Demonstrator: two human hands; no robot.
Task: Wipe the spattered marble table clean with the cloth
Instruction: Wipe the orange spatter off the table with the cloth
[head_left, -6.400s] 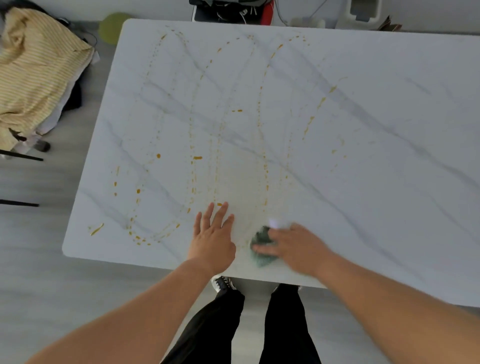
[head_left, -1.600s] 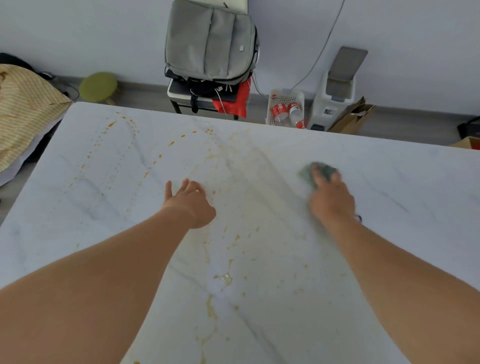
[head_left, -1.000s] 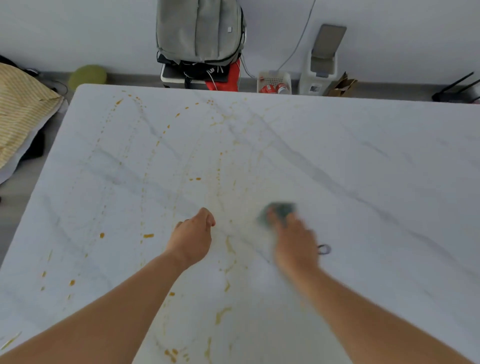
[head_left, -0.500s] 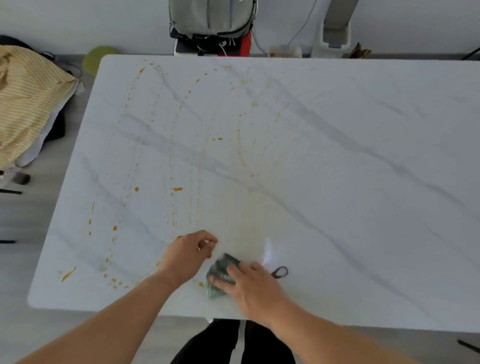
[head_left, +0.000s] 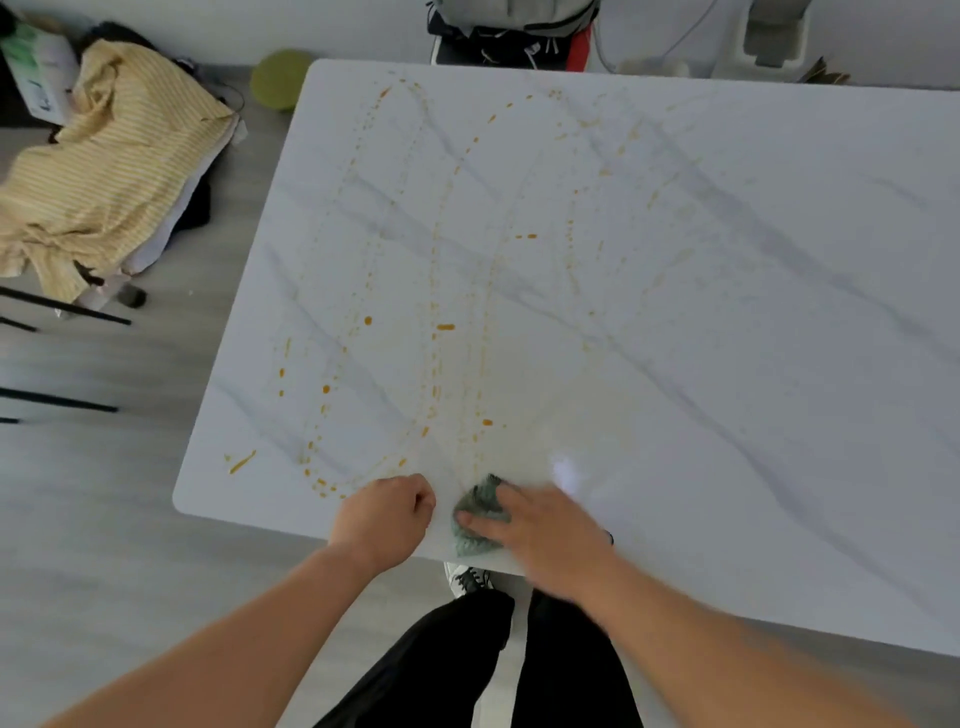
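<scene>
The white marble table (head_left: 779, 364) with grey veins carries long looping trails of orange spatter (head_left: 444, 327) over its left and middle. A crumpled grey-green cloth (head_left: 475, 512) lies at the near edge. My right hand (head_left: 540, 530) presses flat on the cloth, fingers spread across it, and covers its right part. Just left of the cloth, my left hand (head_left: 387, 514) rests on the table as a loose fist, holding nothing. A yellowish smear surrounds the spot above the cloth.
A yellow striped fabric pile (head_left: 104, 166) lies on the floor to the left, with black rods (head_left: 62, 306) near it. A green stool (head_left: 280, 78) stands at the table's far left corner. A chair with a grey bag (head_left: 511, 31) is behind the far edge.
My right hand has swept the cloth from the far middle of the table back to the near edge. My left hand drew back with it and curled into a fist.
</scene>
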